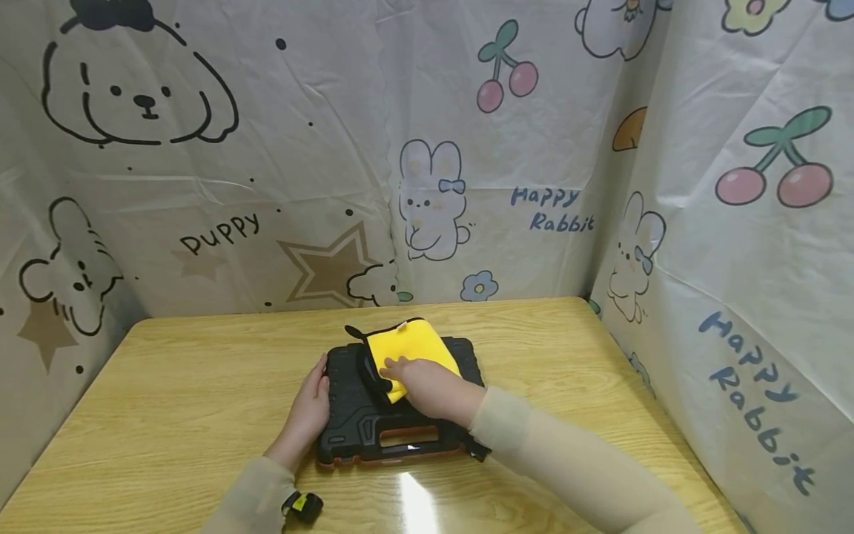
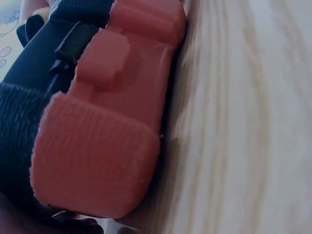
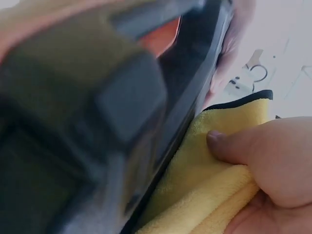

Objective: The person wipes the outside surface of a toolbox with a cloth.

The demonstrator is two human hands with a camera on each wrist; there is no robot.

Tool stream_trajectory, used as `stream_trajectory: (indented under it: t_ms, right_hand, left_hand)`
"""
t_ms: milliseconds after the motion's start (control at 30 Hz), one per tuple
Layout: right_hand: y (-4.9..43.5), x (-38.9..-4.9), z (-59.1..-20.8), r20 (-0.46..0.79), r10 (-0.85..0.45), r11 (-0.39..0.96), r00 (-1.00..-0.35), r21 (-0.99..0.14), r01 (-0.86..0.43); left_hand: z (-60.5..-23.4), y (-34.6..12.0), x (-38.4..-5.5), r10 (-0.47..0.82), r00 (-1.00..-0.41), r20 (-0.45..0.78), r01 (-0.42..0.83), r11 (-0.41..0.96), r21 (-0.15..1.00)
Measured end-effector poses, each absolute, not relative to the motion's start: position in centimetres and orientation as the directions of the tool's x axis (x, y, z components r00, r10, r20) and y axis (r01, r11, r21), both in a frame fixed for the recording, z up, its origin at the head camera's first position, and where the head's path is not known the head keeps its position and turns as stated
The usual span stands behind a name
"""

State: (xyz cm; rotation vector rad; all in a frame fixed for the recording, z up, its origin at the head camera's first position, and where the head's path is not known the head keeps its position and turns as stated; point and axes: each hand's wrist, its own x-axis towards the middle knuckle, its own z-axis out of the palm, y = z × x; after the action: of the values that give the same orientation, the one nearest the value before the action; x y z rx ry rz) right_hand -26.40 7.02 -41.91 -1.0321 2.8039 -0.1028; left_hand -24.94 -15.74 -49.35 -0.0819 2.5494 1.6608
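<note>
A black plastic carrying case (image 1: 347, 415) with a reddish-orange lower half (image 2: 97, 151) lies flat on the table, its handle towards me. My left hand (image 1: 310, 408) rests along the case's left side, fingers extended against the edge. On top of the lid is a folded yellow cloth (image 1: 414, 345) with black edging and a small black loop at one corner. My right hand (image 1: 430, 386) holds this cloth against the lid. In the right wrist view the thumb presses the fluffy yellow fabric (image 3: 195, 170), and the other fingers are partly hidden behind its folds.
The light wooden table (image 1: 200, 386) extends around the case. A printed white curtain (image 1: 320, 148) hangs at its back and sides. A black-and-yellow strap piece (image 1: 305, 507) sits at my left wrist, near the table surface.
</note>
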Motion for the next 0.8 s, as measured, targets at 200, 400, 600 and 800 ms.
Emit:
stream_trajectory:
  t_ms: [200,400,600,800]
  right_hand:
    - [7.7,-24.2,-41.5,-0.147,-0.685,0.728,-0.714,-0.095,-0.679]
    - [8.4,-21.8,-41.0,-0.187,-0.714,0.696,-0.674,-0.091,-0.712]
    - [9.0,-19.9,-40.5,-0.190,-0.742,0.661,-0.643,-0.046,-0.749]
    - [9.6,-18.7,-40.3,-0.204,-0.764,0.633,-0.612,-0.053,-0.772]
  left_hand:
    - [-49.4,-15.8,-25.0,0.007,-0.993,-0.114,-0.101,0.412,0.905]
    - [-49.4,-15.7,-25.0,0.003,-0.993,-0.121,-0.109,0.421,0.901]
    - [-49.4,-15.7,-25.1,0.000,-0.994,-0.110,-0.099,0.435,0.895]
    - [-49.3,-15.8,-25.0,0.008,-0.994,-0.108,-0.094,0.440,0.893]
